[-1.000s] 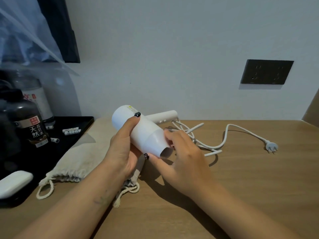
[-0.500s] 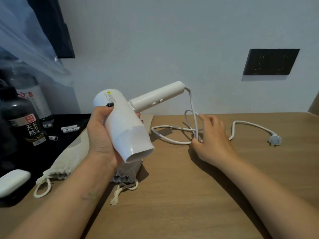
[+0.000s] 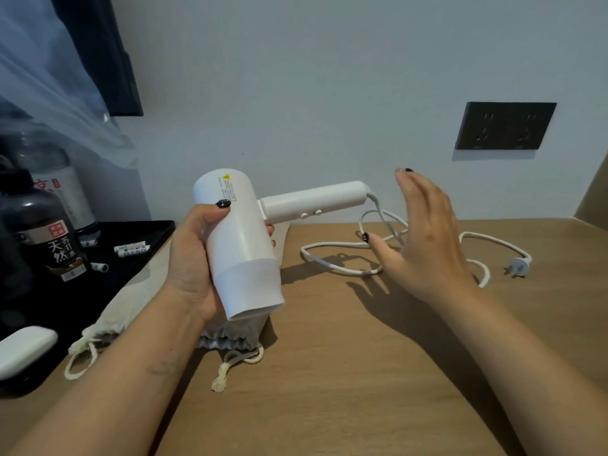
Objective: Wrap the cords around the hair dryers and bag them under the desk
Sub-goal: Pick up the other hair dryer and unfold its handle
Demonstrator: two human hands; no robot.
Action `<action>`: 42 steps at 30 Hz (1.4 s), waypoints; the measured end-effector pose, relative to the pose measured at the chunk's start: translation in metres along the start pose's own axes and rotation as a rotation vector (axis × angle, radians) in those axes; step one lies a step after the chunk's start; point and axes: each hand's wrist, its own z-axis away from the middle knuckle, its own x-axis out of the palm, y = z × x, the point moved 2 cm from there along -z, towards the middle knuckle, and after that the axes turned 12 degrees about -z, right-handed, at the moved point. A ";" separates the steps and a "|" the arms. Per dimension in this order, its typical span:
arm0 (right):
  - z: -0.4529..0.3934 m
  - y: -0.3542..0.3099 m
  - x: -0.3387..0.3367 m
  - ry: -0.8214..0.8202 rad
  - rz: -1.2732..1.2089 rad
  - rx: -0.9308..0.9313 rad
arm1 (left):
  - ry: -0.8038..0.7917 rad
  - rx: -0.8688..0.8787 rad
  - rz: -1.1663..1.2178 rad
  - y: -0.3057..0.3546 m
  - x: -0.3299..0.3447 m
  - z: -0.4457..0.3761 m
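Note:
My left hand [image 3: 194,258] grips the barrel of a white hair dryer [image 3: 241,245] and holds it above the wooden desk [image 3: 329,383], nozzle toward me and handle pointing right. Its white cord [image 3: 332,265] leaves the handle end, loops on the desk and ends in a plug [image 3: 518,266] at the right. My right hand [image 3: 424,238] hovers with straight fingers in front of the cord loops, which it partly hides; it grips nothing that I can see. A beige drawstring bag [image 3: 131,301] lies flat on the desk under my left hand.
At the left a black tray [image 3: 151,230] carries a dark bottle [image 3: 54,238], a clear bottle behind it and small white tubes [image 3: 131,249]. A white case [image 3: 23,347] lies at the tray's near edge. A dark socket plate [image 3: 505,125] sits on the wall.
My left hand lifted the dryer off the desk and turned its handle to the right. My right hand left the nozzle, reached down to the cord, then rose with fingers straightened.

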 end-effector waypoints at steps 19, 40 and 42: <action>0.006 -0.024 -0.005 -0.405 0.028 0.112 | -0.263 -0.123 -0.450 -0.004 0.001 0.001; 0.014 -0.028 -0.001 -0.596 -0.336 0.558 | -0.160 0.019 -0.770 0.002 -0.004 0.000; 0.014 -0.027 0.000 -0.581 -0.336 0.576 | -0.167 0.001 -0.763 0.002 -0.004 0.001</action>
